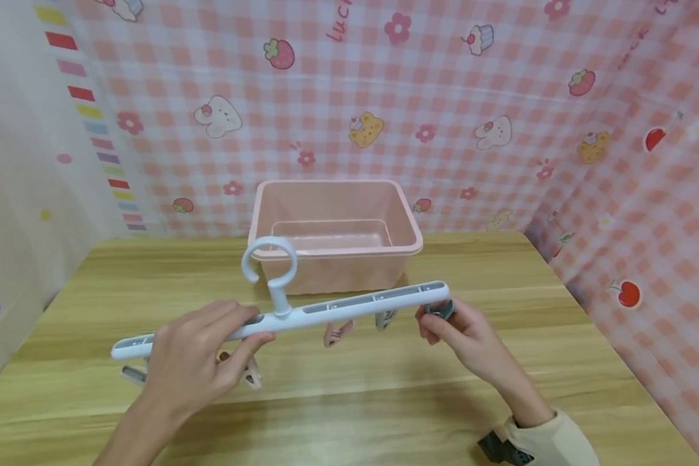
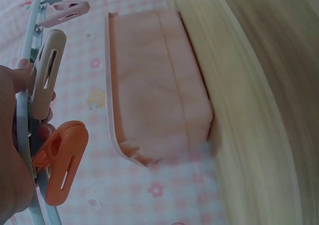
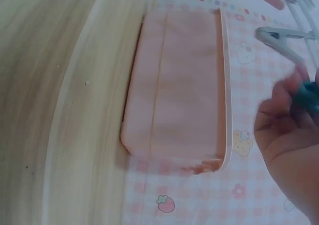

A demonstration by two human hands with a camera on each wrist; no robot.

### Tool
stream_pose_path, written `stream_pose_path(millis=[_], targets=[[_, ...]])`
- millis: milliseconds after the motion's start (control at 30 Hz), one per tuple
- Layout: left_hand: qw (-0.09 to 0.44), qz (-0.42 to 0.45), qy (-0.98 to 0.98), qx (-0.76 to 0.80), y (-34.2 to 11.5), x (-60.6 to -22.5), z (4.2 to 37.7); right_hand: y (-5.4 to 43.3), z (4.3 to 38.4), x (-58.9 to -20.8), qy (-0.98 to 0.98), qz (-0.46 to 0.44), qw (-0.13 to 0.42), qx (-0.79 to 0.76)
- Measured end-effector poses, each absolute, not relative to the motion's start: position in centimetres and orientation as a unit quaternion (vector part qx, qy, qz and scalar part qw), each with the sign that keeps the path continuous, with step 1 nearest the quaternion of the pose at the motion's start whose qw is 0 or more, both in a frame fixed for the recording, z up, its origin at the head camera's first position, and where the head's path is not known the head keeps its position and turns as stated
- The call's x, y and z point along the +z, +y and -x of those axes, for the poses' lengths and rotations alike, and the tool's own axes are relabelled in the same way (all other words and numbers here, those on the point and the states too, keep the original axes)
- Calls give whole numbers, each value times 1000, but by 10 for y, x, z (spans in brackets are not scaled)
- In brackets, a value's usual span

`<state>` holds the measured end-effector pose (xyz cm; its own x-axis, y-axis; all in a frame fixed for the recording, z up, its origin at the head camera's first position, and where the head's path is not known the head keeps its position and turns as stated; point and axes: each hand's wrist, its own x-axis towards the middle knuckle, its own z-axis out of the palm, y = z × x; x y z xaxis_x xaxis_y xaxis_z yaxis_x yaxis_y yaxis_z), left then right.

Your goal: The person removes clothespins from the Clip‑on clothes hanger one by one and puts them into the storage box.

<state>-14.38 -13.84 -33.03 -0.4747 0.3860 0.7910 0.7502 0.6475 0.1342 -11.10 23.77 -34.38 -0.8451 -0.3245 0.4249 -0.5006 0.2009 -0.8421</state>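
A pale blue clip hanger [image 1: 349, 316] with a round hook [image 1: 270, 241] is held above the table, tilted up toward its right end. My left hand [image 1: 189, 356] grips its bar left of the hook, thumb along the near side. At the right end, my right hand [image 1: 472, 336] pinches a dark teal clip [image 1: 441, 309] between thumb and fingers; the fingers partly cover it. Under the bar hang an orange clip [image 2: 66, 162], a beige clip [image 2: 49, 75], a pink clip [image 2: 65, 14] and a grey clip [image 3: 284, 34].
Behind the hanger a pink plastic bin [image 1: 332, 272] stands on the wood-grain table [image 1: 349, 414], close to the back wall. Pink checked cloth [image 1: 338, 97] covers the back and right walls; a pale cloth [image 1: 23, 194] hangs on the left. A black strap device [image 1: 503, 448] sits at the right cuff.
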Motion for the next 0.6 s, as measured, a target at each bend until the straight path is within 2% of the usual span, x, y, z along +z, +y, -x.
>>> stream_pose_path(millis=[300,600], targets=[[373,350,-821,-253,-141,-334,144,228,105,-347,-815,-217,232,485],[382,358,-813,-254,-140,-336,141,220,105,-353,-814,-187,327,443]])
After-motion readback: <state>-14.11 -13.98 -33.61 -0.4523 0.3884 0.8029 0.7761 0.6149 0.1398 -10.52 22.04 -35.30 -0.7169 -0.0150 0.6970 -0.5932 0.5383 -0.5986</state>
